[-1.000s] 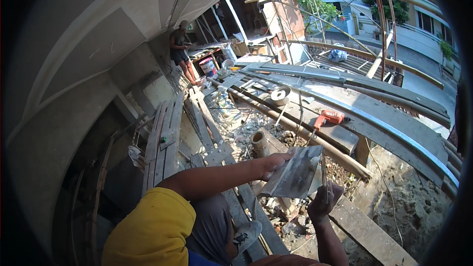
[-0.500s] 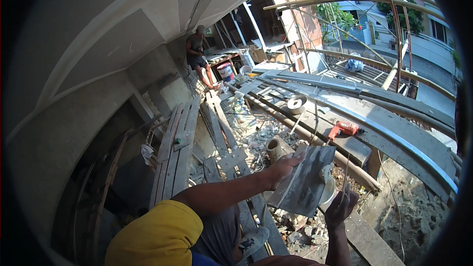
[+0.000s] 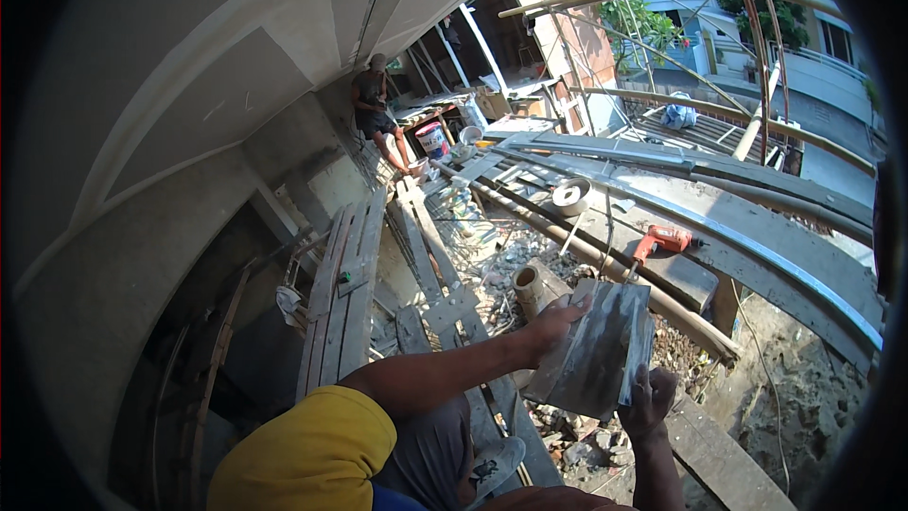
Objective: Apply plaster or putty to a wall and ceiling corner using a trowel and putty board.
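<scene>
My left hand (image 3: pixel 556 331) grips the upper left part of a flat grey board (image 3: pixel 591 360), dark smeared and tilted. My right hand (image 3: pixel 647 397) is closed at the board's lower right edge around a thin tool, mostly hard to make out against the board. Pale paste streaks that right edge. Below, a bamboo post (image 3: pixel 528 286) stands among rubble, and an orange drill (image 3: pixel 668 238) lies on planks beyond the board.
Planks (image 3: pixel 331 298) form a walkway at left, over rubble (image 3: pixel 501 255). A white tub (image 3: pixel 570 197) sits on planks. Bamboo scaffolding (image 3: pixel 709 104) lines the open right side. A co-worker (image 3: pixel 374 109) is at the back, beside a bucket (image 3: pixel 430 137).
My right hand's thin tool, upright beside the board earlier, now lies along its edge. The lump of pale paste there now shows as streaks. The view has shifted slightly.
</scene>
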### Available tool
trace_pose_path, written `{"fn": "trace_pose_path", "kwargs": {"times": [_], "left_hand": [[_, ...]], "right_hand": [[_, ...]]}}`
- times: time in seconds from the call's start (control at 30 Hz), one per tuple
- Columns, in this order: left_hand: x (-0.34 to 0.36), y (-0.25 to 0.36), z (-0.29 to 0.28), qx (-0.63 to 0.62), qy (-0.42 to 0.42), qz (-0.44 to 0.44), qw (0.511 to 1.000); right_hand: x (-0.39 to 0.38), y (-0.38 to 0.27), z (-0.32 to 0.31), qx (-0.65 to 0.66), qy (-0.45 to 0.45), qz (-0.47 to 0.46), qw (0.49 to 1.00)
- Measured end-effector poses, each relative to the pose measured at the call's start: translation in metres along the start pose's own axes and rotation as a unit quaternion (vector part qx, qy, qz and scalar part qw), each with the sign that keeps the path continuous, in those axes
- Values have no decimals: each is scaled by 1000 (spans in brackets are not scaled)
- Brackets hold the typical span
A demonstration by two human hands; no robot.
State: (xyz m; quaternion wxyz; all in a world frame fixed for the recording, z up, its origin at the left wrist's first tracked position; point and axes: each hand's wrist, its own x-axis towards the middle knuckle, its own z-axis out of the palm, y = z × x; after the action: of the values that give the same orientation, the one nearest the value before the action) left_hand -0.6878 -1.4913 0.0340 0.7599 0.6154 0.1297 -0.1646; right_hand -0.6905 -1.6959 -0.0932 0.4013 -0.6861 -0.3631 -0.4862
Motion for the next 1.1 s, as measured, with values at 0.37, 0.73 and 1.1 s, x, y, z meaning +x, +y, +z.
{"fn": "trace_pose_path", "kwargs": {"times": [0.37,0.73,1.1], "left_hand": [[6,7,3,139,58,128,980],[26,-5,-8,394,107,207,889],[22,-18,3,393,51,268,878]], "right_hand": [[-16,39,-2,256,-73,459,848],[-4,20,-14,459,-245,520,678],[8,4,-4,472,-221,512,683]]}}
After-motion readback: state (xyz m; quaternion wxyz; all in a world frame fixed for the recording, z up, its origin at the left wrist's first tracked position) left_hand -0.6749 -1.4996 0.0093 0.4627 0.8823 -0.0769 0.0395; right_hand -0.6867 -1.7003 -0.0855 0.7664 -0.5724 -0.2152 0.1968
